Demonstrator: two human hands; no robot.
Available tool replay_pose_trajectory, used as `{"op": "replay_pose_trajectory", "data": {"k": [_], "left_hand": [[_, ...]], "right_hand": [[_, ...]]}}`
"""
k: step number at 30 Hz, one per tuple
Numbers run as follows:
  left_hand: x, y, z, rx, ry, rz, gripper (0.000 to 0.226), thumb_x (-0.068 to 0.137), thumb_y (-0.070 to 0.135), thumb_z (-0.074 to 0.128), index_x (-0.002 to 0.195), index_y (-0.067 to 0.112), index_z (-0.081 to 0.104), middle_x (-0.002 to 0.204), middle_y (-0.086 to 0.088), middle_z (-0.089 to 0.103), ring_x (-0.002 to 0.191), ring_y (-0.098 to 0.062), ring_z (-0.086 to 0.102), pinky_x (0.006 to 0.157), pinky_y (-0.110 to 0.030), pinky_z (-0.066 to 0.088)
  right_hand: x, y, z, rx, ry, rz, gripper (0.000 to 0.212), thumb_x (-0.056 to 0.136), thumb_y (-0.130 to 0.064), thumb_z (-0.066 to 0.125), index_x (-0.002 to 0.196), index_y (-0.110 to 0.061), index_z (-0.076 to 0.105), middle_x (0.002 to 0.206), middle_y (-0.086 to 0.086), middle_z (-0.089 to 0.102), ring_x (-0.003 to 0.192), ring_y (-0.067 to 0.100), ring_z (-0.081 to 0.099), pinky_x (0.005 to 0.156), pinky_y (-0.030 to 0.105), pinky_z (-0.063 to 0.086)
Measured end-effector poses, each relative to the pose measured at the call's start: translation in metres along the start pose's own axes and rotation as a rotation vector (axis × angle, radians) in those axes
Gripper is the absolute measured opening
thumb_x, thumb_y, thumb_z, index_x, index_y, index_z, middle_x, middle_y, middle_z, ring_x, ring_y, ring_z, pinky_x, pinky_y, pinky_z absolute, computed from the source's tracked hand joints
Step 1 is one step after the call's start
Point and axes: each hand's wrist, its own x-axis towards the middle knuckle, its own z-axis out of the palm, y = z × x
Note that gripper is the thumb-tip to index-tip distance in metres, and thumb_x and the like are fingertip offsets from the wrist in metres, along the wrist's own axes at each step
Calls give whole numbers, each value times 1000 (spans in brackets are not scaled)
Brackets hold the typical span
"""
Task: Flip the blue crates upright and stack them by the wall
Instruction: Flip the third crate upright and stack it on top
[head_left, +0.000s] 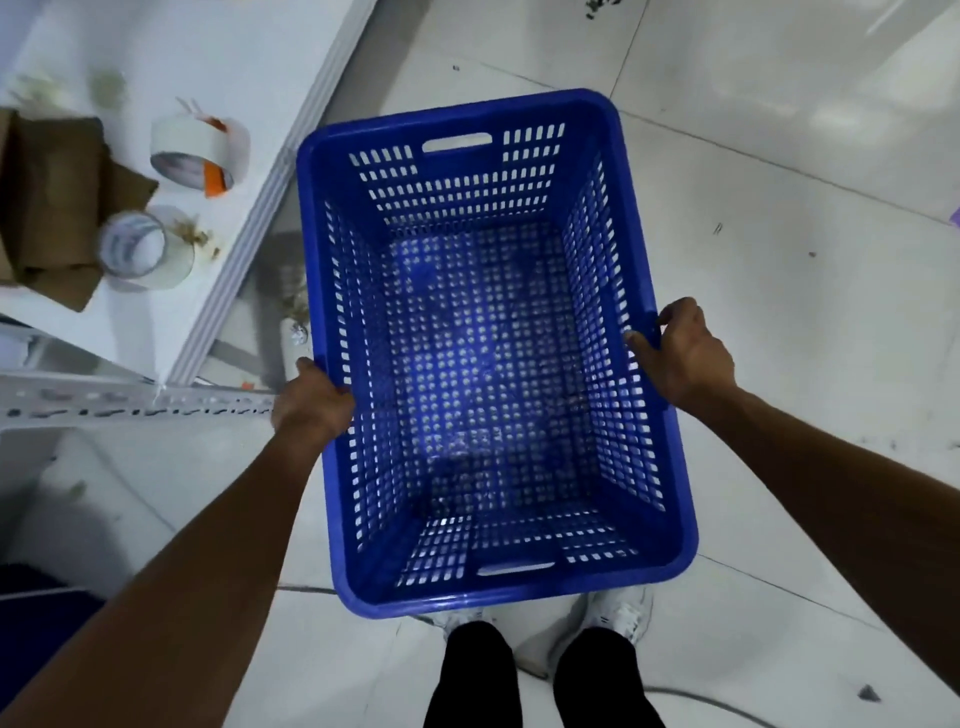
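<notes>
1. Head view, surroundings: white shelf (130, 322) at left carrying two tape rolls (200, 150) and torn cardboard (57, 208); perforated metal rail (135, 402) just beside the left wrist; pale tiled floor (779, 218) around and below; white shoes (626, 616) under the near rim.
2. Blue crate (488, 353): upright, open mouth facing the camera, held above the floor, long axis running away from the body, handle slots on the near and far end walls, nothing inside.
3. Left hand (311, 402): fingers curled over the left long rim, clamped on it.
4. Right hand (685, 353): thumb inside the wall, fingers wrapped outside the right long rim, gripping it near mid-length.
</notes>
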Motion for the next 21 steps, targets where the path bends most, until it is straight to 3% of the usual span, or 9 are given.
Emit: {"op": "replay_pose_trajectory", "data": {"k": [3,6,12,17,21], "left_hand": [[4,10,-9,90,103,46,41,94,24,55,127,2,43,122,-24,62,110,-45,61,88,-50,50],[15,13,-16,67,64,36,39,96,26,54,126,4,45,122,-23,64,111,-45,60,90,-49,49],[29,6,-22,6,46,41,53,95,57,45,113,9,57,112,-18,69,98,-40,67,88,-48,57],[14,7,-16,7,92,8,61,97,59,38,112,4,61,111,-22,68,101,-42,64,89,-48,55],[-18,4,-15,21,119,37,57,95,59,47,91,4,64,98,-18,70,90,-38,66,83,-42,55]], "right_hand": [[19,-3,-8,9,-132,116,50,99,-48,47,131,-9,42,131,15,56,105,34,58,82,40,45],[32,-6,-8,104,-235,194,40,102,-38,41,129,-10,47,130,17,57,99,28,54,89,43,47],[42,-5,-1,209,-230,247,40,102,-36,41,129,-9,50,130,15,58,102,29,57,93,44,49],[51,-1,2,243,-203,258,49,100,-44,42,128,-6,53,126,16,62,105,34,62,93,45,51],[36,14,-18,152,-142,194,51,101,-47,37,125,-5,53,126,20,61,106,38,60,85,39,46]]}}
